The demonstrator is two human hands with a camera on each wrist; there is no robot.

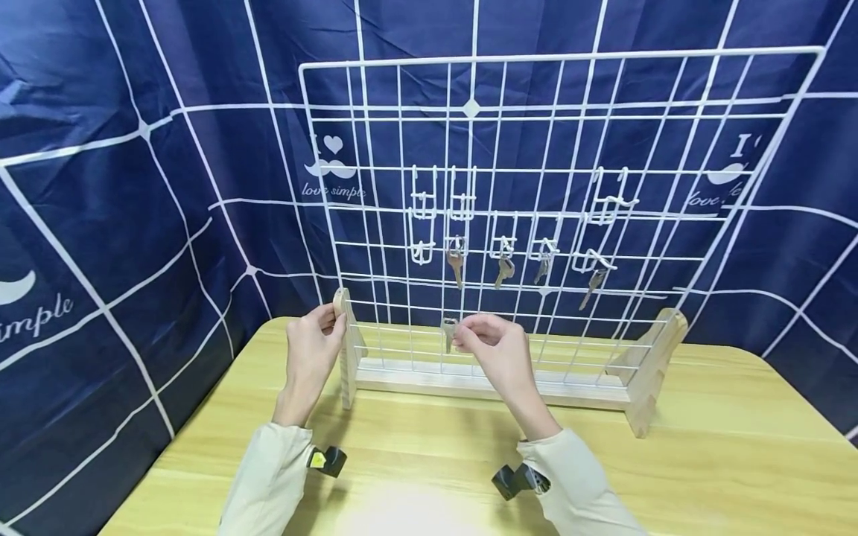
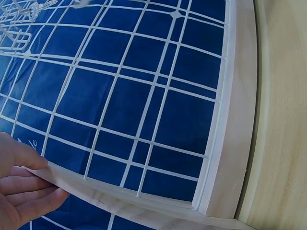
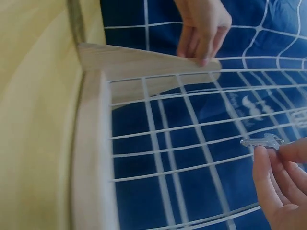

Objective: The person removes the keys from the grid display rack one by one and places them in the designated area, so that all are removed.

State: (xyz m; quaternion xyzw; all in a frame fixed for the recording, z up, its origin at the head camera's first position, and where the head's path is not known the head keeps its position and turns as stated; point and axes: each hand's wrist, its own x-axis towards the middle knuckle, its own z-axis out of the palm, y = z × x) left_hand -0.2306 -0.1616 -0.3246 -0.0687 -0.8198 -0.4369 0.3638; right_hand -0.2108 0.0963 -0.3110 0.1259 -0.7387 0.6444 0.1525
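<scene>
My right hand pinches a small silver key between thumb and fingers, in front of the lower part of a white wire grid. The key's blade points away from the fingertips in the right wrist view. At the grid's left end, my left hand grips the top of the wooden end piece, thumb on one side and fingers on the other. Several keys hang from white hooks on the grid, among them a brownish key, a brass-toned key and a darker key at the right.
More white wire hooks hang on the grid's middle rows. The grid stands in a wooden base on a light wood table. Behind it hangs a dark blue cloth with white lines.
</scene>
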